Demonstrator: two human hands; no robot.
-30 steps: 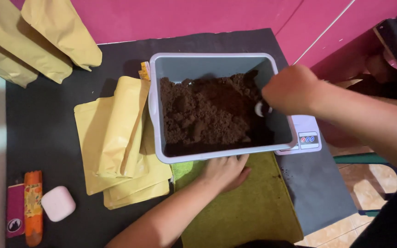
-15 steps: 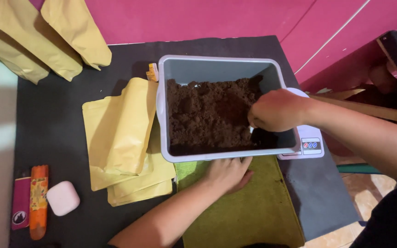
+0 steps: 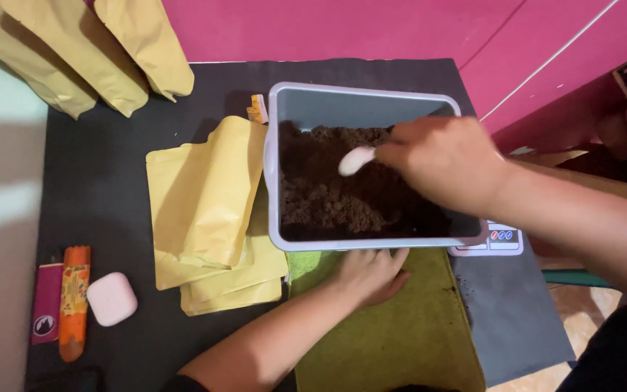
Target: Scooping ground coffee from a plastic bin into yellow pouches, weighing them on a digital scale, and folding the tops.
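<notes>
- A small white scoop [image 3: 357,160] is gripped by the right hand [image 3: 444,161], fingers closed round its handle, just above the dark brown powder [image 3: 342,196].
- The powder is held in a grey rectangular tub [image 3: 371,101] (set on a scale [image 3: 498,241], mostly hidden).
- The left hand [image 3: 370,274] is laid flat and open on a green cloth [image 3: 400,341], touching the tub's near wall.
- Yellow pouches [image 3: 212,203] are stacked left of the tub on the dark surface [image 3: 110,189].
</notes>
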